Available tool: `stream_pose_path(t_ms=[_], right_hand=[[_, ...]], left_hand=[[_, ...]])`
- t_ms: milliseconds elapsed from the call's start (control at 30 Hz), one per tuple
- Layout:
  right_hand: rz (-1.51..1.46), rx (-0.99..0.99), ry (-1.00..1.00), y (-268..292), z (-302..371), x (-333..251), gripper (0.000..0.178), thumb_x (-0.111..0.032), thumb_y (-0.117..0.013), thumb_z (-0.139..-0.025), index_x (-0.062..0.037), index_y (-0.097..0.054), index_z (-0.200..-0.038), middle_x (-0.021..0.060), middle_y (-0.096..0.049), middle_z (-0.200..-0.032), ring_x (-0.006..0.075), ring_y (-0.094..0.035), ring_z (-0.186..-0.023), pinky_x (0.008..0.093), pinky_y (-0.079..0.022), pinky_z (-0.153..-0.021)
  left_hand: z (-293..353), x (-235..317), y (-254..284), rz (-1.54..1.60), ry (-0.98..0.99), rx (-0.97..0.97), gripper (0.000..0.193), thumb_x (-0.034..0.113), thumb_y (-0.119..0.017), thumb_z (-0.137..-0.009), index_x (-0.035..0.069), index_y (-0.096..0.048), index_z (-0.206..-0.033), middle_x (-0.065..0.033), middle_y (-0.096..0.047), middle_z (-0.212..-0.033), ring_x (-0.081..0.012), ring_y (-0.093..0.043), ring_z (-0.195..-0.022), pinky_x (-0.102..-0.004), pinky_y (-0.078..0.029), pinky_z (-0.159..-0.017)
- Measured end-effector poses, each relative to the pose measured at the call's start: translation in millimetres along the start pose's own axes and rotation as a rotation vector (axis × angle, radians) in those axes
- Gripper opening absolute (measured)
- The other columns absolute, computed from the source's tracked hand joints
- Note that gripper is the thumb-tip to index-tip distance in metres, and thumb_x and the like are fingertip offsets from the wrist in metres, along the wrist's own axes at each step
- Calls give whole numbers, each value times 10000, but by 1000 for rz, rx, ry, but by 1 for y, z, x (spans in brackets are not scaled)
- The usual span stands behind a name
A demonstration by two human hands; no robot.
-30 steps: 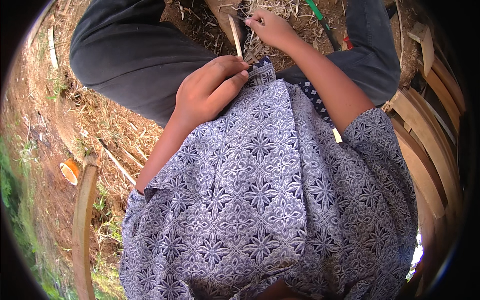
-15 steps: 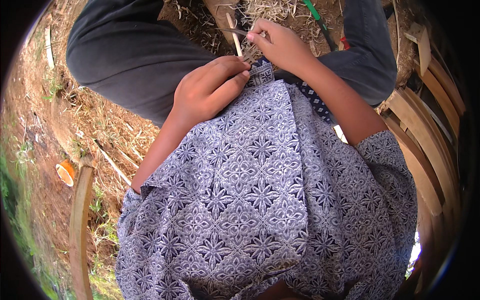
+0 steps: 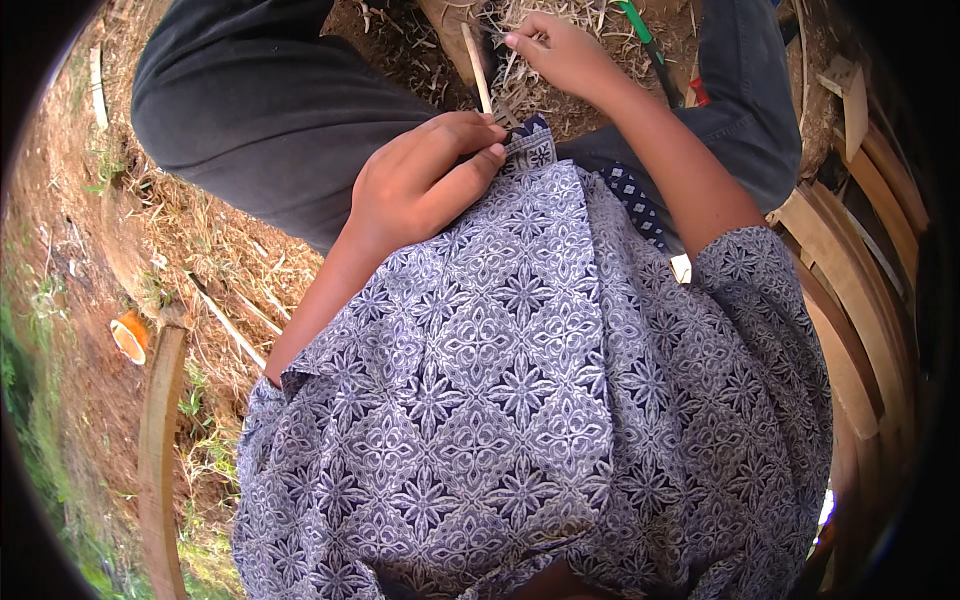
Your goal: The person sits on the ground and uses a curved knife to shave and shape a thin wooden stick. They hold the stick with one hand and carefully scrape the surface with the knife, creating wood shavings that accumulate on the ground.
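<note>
Close to the shirt's hem, my left hand [image 3: 425,180] is closed around the lower end of a slim pale wooden stick [image 3: 477,68]. The stick points up and away between my legs; its gripped end is hidden by the fingers. Farther off to the right, my right hand [image 3: 560,52] is raised with thumb and fingers pinched together. The thin grey blade it held half a second ago is hardly visible now, blurred against the shavings. Under the stick's far end lies a broader piece of wood [image 3: 450,22].
Pale wood shavings [image 3: 590,105] cover the ground ahead. A tool with a green handle [image 3: 633,20] lies beyond my right forearm, with a red object [image 3: 699,92] beside it. Curved planks [image 3: 850,290] are stacked at right. An orange cup-like object [image 3: 130,338] and an upright wooden post [image 3: 160,450] are at left.
My right hand has moved up and away, slightly right, off the stick. The blade that crossed the stick no longer shows clearly. My left hand stays nearly in place; the stick has shifted slightly right.
</note>
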State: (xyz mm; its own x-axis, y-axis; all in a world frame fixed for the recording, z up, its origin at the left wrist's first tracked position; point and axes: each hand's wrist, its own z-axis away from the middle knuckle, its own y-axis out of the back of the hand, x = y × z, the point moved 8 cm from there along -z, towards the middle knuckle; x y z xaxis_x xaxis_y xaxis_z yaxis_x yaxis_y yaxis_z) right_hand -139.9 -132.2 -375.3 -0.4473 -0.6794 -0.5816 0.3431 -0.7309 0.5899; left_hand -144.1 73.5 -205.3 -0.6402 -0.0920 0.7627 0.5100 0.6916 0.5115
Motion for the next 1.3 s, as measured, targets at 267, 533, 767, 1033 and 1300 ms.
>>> stream_pose_path(t_ms=[267,533,767,1033,1300], right_hand=[[-50,-124,12,15,60,-41,275,-400,-656,-985,-129,-686,-1023,51,-646,-707,196,-632,-656,397,-475,-622],[94,-30,73,0,18,-26,287,-403,-663,-985,-122,-689,-1033,66,-632,-715,205,-617,-652,392,-476,-624],[79,25,-21,-21,-9,-12,299,-405,-664,-978,-113,-694,-1037,103,-690,-800,256,-678,-743,419,-512,-681],[-31,248,293,-29,-30,33,355,-436,-668,-984,-83,-679,-1021,54,-646,-711,199,-612,-636,389,-470,-622],[-303,-222,-76,27,100,-57,253,-351,-658,-1003,-101,-683,-1028,6,-628,-714,103,-573,-661,336,-428,-599]], left_hand=[[-2,-1,-2,-15,-8,-31,253,3,-755,-745,-38,-700,-988,-180,-714,-1025,-335,-734,-984,-384,-620,-813],[-2,-3,0,-14,7,-43,236,-3,-750,-755,-41,-693,-981,-177,-714,-1026,-339,-733,-994,-387,-620,-815],[-3,1,-2,-18,20,-45,241,-8,-755,-755,-35,-696,-986,-180,-716,-1030,-340,-734,-996,-389,-620,-815],[-3,-3,3,-80,-18,34,278,23,-798,-716,13,-732,-986,-115,-681,-957,-306,-689,-919,-382,-568,-782],[5,0,6,-281,-32,92,236,151,-775,-742,132,-765,-977,27,-517,-758,-158,-523,-683,-317,-383,-613]])
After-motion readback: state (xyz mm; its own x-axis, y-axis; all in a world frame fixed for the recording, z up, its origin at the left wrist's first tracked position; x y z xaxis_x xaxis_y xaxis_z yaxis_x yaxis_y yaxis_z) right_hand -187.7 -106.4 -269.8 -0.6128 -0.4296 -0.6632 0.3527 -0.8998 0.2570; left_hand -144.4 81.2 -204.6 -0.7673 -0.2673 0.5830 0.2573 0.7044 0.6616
